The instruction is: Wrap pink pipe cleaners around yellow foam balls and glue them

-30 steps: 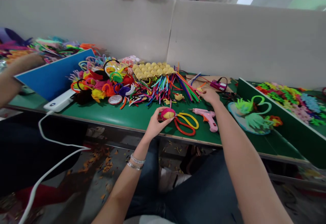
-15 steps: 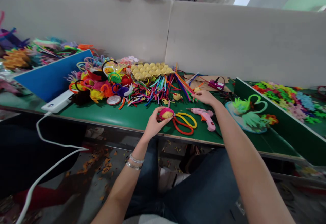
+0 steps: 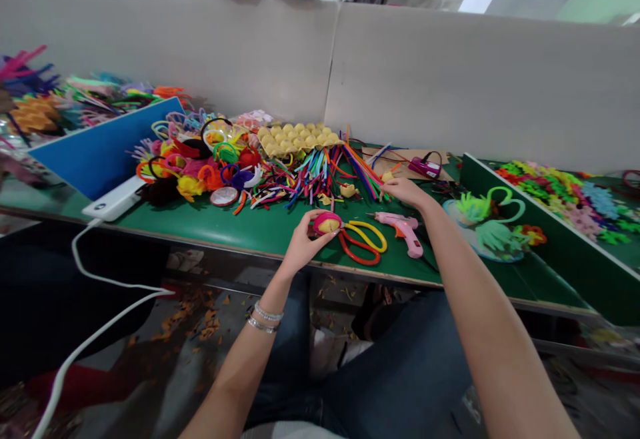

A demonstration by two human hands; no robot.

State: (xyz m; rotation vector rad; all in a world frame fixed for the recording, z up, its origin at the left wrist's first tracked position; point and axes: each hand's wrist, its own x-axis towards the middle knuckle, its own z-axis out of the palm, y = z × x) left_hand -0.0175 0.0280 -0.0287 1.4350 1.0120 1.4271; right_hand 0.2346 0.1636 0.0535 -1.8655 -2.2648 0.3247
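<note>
My left hand (image 3: 305, 242) is closed around a round pink piece with a yellow cup-shaped middle (image 3: 329, 226), low over the table's front edge. Right beside that piece, scissors (image 3: 365, 252) with one yellow and one red handle loop point to it; their blades are mostly hidden. My right hand (image 3: 403, 191) reaches further back, fingers pinched together at the near ends of a bundle of pipe cleaners (image 3: 363, 169). Whatever is between those fingertips is too small to make out. Between my hands and nearer me lies a pink glue gun (image 3: 403, 229).
A yellow egg-tray sheet (image 3: 297, 138) rests behind the pipe cleaners. Colourful fuzzy pieces (image 3: 200, 159) are heaped to the left by a blue divider (image 3: 110, 146) and a white power strip (image 3: 114, 199). Right of my arm sit green fuzzy shapes (image 3: 493, 226) and a green divider (image 3: 550, 239).
My right hand has shifted very slightly near the pipe cleaner ends. My left hand and the pink piece stay in place.
</note>
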